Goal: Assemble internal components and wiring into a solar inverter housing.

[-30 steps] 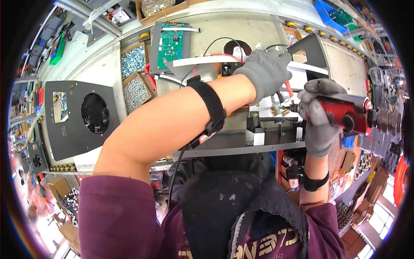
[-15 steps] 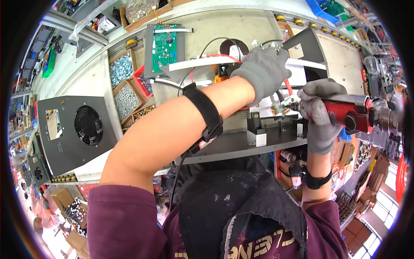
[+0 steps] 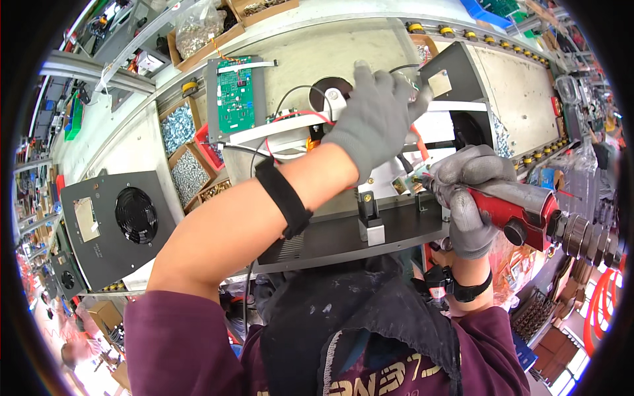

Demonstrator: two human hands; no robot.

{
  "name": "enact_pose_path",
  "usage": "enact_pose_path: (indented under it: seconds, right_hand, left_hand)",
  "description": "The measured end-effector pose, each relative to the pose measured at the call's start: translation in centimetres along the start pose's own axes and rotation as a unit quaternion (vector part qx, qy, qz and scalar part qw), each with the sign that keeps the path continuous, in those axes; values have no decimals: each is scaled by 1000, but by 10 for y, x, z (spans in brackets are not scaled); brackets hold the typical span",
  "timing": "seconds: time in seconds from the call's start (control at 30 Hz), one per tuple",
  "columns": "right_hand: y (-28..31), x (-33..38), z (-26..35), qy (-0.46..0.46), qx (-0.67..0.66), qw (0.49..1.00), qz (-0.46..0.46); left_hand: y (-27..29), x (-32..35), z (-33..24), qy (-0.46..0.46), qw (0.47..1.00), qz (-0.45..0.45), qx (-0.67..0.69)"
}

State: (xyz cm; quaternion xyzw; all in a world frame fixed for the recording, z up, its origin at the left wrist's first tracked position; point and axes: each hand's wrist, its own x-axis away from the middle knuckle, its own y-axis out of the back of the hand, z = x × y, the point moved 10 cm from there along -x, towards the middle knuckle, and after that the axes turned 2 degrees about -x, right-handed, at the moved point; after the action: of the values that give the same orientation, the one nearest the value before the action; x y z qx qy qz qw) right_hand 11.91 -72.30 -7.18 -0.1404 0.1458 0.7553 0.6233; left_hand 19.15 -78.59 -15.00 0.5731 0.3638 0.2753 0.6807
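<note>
Red driver (image 3: 512, 212) lies sideways in the right hand (image 3: 470, 191), grip wrapped closed, likely so it reaches into the dark chassis (image 3: 323, 241) on the desk (image 3: 518, 99); the left hand (image 3: 378, 119), grip spread, seems empty.

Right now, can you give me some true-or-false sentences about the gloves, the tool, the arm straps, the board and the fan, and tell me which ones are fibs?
1. The right hand holds a red power driver. True.
2. The left hand wears a blue glove. False: it wears a grey glove.
3. The green circuit board lies on a dark grey plate. True.
4. Only the left arm has a black strap. False: each forearm has one, left strap and right strap.
5. The dark grey panel at far left has a round black fan in it. True.
</note>
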Motion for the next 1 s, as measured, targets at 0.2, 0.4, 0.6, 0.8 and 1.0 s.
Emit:
enact_pose_path:
  seconds: [0.2,0.4,0.6,0.8,1.0]
  right_hand:
    - [5,2,-4,-18,32,999,-10]
    - [4,7,-4,-38,86,995,-17]
    - [14,4,1,7,8,999,-45]
    - [13,-3,-9,-122,-81,988,-50]
    - [43,-10,11,-84,-51,987,-125]
  left_hand:
    - [5,-8,-4,-24,998,-5,64]
    - [-36,-11,15,44,853,358,377]
    - [-31,-13,22,105,973,155,137]
    - [-14,-15,23,48,966,166,192]
    - [-27,0,34,-1,883,341,321]
